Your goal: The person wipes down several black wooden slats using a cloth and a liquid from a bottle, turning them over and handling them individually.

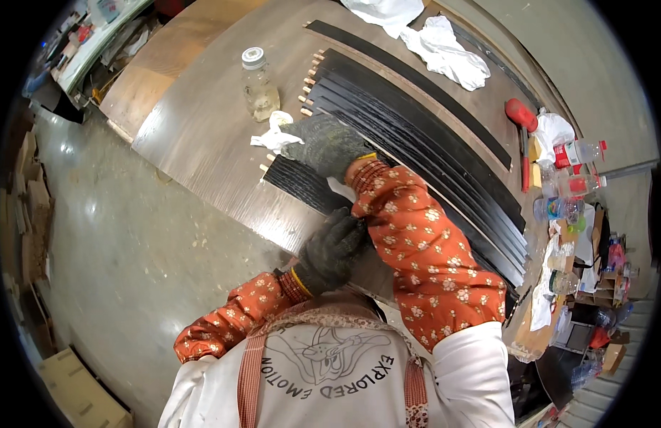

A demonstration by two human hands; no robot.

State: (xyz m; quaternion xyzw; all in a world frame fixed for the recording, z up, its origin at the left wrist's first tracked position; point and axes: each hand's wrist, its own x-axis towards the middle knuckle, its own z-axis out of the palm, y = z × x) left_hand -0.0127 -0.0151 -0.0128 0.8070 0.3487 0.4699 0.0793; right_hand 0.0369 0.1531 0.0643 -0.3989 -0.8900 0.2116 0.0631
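Black wooden slats with pale dowel pegs at their upper-left ends are laid side by side on the brown tabletop, long axes running from upper left to lower right. The gloved right hand is pressed flat, fingers spread, on the slat ends beside a white rag. The gloved left hand is curled closed at the tabletop's near edge; what it grips cannot be told. A clear bottle stands upper left, above grey concrete floor.

We see a clear glass bottle with a metal cap standing on the brown wood table. White rags lie at the table's far end. A red-handled tool lies near the right edge, with plastic bottles and a white bag just beside it. Cardboard boxes sit on the grey floor at lower left.
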